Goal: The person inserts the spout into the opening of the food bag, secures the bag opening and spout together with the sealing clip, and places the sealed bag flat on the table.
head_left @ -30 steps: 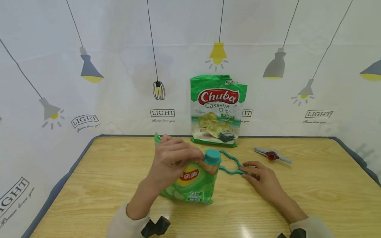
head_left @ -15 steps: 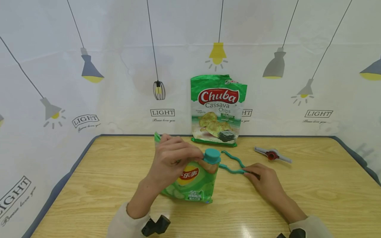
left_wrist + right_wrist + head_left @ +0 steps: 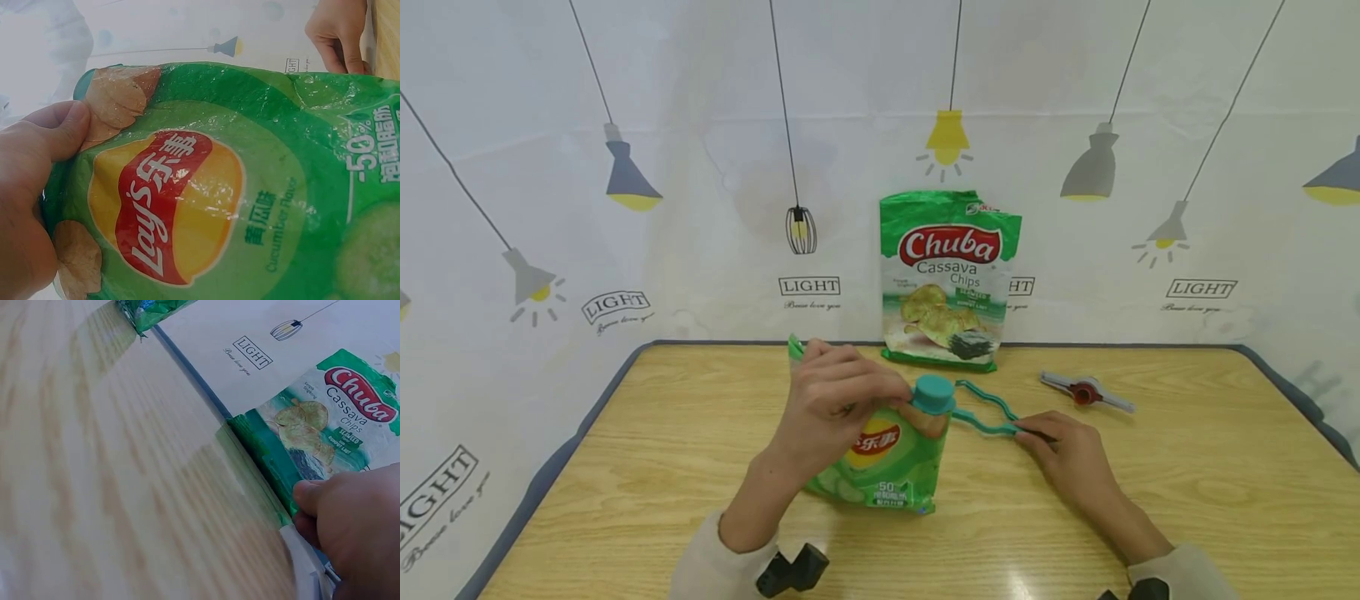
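Gripping the green Lay's bag (image 3: pixel 880 479) at its upper part, your left hand (image 3: pixel 842 392) has its thumb laid over the front of the packet, as your left wrist view shows. Take the Chuba bag (image 3: pixel 951 279) as the landmark: the Lay's bag is nearer to you than it and a little to its left, with its printed front turned toward you.

Your right hand (image 3: pixel 1067 458) is nearer to you than the Chuba bag and to its right. Its thumb and fingers pinch the near end of a turquoise clip (image 3: pixel 988 428), whose two wavy arms spread apart in front of the Chuba bag. A turquoise cap (image 3: pixel 934 395) sits at the top corner of the Lay's bag, in front of the Chuba bag and close to your left fingertips; you cannot tell from here how it joins the clip. Your right wrist view hides the pinched end behind your hand.

The Chuba bag itself stands upright at the back of the wooden bench (image 3: pixel 685 433), its top edge uneven. To its right and nearer to you lies a grey tool (image 3: pixel 1087 392) with a round red middle. Behind the Chuba bag hangs a pale backdrop (image 3: pixel 715 192) printed with lamps and the word LIGHT.
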Tool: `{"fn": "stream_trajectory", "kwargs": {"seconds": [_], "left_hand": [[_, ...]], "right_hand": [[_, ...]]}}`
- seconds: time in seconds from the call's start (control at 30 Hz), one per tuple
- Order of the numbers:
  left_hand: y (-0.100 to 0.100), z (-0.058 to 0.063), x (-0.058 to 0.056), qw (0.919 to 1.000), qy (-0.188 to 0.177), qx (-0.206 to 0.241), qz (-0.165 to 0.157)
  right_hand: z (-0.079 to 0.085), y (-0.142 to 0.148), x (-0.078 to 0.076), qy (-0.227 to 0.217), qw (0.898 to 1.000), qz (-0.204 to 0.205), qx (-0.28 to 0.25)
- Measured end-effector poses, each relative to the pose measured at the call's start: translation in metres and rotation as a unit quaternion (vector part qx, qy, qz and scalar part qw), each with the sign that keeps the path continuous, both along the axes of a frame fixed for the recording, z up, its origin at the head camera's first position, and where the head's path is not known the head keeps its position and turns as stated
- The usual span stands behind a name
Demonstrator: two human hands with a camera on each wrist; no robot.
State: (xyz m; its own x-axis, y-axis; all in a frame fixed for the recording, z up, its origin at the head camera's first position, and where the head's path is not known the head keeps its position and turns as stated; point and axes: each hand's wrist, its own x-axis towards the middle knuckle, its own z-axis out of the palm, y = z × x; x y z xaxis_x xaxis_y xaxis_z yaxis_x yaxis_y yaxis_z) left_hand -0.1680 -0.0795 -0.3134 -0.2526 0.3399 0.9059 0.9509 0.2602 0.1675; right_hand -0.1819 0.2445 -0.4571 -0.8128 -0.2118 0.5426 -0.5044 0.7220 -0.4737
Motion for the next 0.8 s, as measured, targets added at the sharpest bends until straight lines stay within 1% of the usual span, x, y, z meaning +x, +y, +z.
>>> {"fn": "stream_trajectory", "kwargs": {"seconds": [0.1, 0.2, 0.23, 0.33, 0.47, 0.6, 0.67, 0.8], "left_hand": [[0.000, 0.000, 0.000, 1.0000, 0.001, 0.001, -0.001], [0.000, 0.000, 0.000, 1.0000, 0.001, 0.001, -0.002], [0.000, -0.001, -0.001, 1.0000, 0.001, 0.001, -0.001], [0.000, -0.001, -0.001, 1.0000, 0.001, 0.000, -0.001], [0.000, -0.001, -0.001, 1.0000, 0.004, 0.001, -0.001], [0.001, -0.001, -0.002, 1.0000, 0.009, 0.002, -0.003], [0.000, -0.001, -0.002, 0.9999, 0.009, 0.002, -0.003], [0.000, -0.001, -0.002, 1.0000, 0.006, 0.002, 0.000]], "right_hand": [[0.003, 0.000, 0.001, -0.014, 1.000, -0.010, -0.017], [0.010, 0.000, 0.003, -0.030, 0.999, -0.021, -0.035], [0.013, 0.000, 0.003, -0.029, 0.999, -0.021, -0.036], [0.024, 0.002, 0.004, -0.005, 0.999, -0.008, -0.036], [0.043, 0.005, 0.005, 0.056, 0.998, 0.012, -0.031], [0.065, 0.008, 0.011, 0.102, 0.994, 0.025, -0.034], [0.076, 0.009, 0.015, 0.116, 0.992, 0.033, -0.041], [0.093, 0.009, 0.023, 0.130, 0.987, 0.059, -0.075]]}}
